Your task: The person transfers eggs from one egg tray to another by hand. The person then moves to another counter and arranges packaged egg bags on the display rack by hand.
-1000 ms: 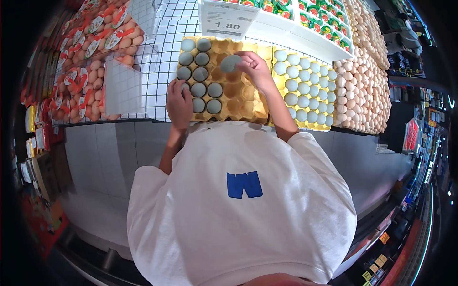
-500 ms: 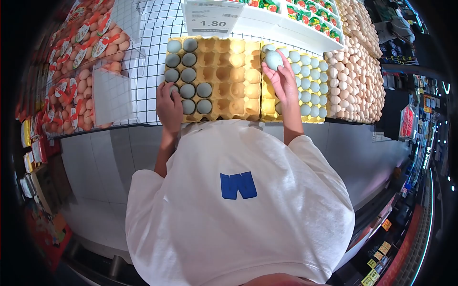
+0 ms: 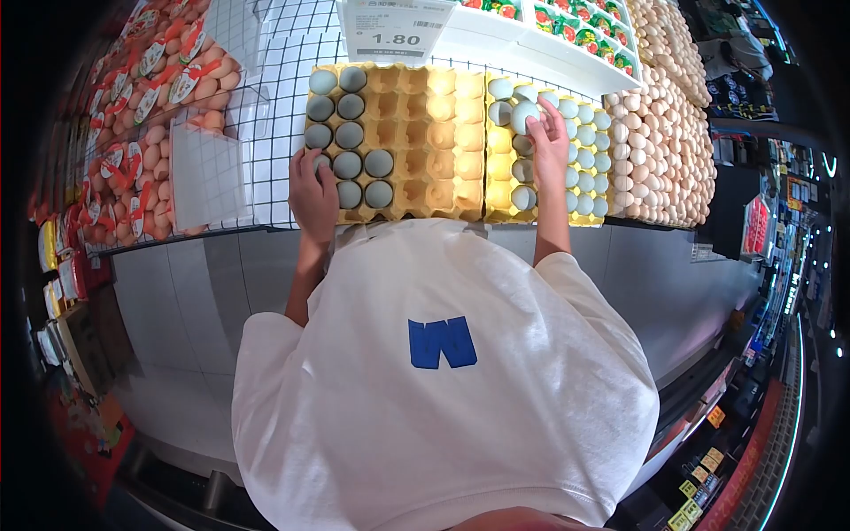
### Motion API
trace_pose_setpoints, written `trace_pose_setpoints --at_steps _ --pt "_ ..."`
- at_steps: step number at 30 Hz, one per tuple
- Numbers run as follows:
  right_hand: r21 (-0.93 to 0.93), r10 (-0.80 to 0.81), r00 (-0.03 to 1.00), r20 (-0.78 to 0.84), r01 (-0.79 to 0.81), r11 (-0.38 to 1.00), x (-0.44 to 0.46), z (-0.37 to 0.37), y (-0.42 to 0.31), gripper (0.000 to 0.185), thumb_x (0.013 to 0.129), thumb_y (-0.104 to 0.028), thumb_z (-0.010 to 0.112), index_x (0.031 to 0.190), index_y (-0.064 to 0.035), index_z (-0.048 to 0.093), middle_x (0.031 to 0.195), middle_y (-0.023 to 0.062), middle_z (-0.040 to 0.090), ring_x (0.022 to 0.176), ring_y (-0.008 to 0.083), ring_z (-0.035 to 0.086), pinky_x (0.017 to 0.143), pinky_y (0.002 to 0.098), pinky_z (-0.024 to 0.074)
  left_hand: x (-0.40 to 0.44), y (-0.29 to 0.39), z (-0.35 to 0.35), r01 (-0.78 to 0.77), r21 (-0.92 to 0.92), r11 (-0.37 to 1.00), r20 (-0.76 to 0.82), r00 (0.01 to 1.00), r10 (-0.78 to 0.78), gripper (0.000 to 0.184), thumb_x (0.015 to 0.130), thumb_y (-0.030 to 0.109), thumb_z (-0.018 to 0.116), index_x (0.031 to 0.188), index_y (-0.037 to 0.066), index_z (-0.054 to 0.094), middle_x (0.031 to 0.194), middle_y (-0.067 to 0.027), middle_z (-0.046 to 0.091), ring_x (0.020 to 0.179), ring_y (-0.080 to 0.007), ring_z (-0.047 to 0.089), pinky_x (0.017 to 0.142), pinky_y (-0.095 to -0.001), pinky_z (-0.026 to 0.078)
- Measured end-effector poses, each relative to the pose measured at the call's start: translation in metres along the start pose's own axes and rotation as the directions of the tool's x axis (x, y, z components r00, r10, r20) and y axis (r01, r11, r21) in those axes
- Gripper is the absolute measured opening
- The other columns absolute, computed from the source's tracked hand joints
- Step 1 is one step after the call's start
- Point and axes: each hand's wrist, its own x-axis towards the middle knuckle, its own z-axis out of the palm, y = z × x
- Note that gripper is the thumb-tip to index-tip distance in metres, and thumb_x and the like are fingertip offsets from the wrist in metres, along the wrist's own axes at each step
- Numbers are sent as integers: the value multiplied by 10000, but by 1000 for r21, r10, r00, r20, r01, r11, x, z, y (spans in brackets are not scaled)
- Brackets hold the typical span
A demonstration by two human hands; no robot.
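A yellow egg tray point(image 3: 423, 217), filled in its left columns with pale blue-green eggs point(image 3: 351, 135), lies in front of me. My left hand point(image 3: 314, 195) is at its lower left edge, fingers curled round an egg point(image 3: 322, 162) in the tray and covering much of it. To the right is a second yellow tray point(image 3: 498, 181) with rows of similar eggs. Over its left part, my right hand point(image 3: 549, 146) pinches one blue-green egg point(image 3: 525, 117) between thumb and fingers, above the others.
A price sign point(image 3: 396, 40) reading 1.80 stands behind the trays. Brown eggs point(image 3: 660, 150) are heaped at right, and netted eggs point(image 3: 133, 177) lie at left beside a clear divider point(image 3: 208, 177). A white display box point(image 3: 540, 49) holds green packs at the back.
My right hand has moved right and slightly down with its egg, over the second tray, uncovering eggs in that tray's left part. My left hand has stayed in place.
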Motion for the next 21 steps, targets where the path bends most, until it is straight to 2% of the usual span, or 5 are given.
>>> trace_pose_setpoints --at_steps 4,5,8,10,21 --pt "-254 -14 999 43 24 967 -2 -9 3 381 841 -90 677 1212 -69 595 1021 37 609 846 97 575 705 268 483 0 0 0 -13 0 1000 -1 1000 13 266 923 154 502 1146 32 582 1195 -202 559 1055 -391 572 860 -426 487" --pt "-396 -133 986 105 164 903 -3 -8 5 382 800 -104 699 1173 -77 619 1010 57 616 848 140 580 714 297 479 0 1 -1 0 -2 1000 18 1000 0 272 943 163 478 1155 23 575 1200 -197 557 1090 -381 555 888 -419 470" --pt "-615 -324 905 275 424 665 -6 -7 9 386 716 -134 743 1093 -95 669 987 96 628 853 225 589 733 355 472 0 3 -2 17 -11 1000 39 999 -17 280 963 170 454 1163 11 568 1203 -193 555 1123 -371 538 918 -412 452" --pt "-758 -406 814 415 556 340 -9 -6 13 382 697 -159 743 1069 -109 671 983 72 638 919 251 565 795 385 436 0 3 -2 22 -19 1000 41 999 -21 280 963 168 454 1163 9 568 1201 -193 555 1121 -371 537 920 -411 452" --pt "-830 -317 842 437 513 218 -15 4 9 299 702 -190 751 983 -111 685 966 44 615 928 240 532 785 374 384 0 3 -2 35 -21 999 33 999 -34 274 957 169 462 1159 16 567 1207 -195 552 1113 -370 546 918 -410 453"
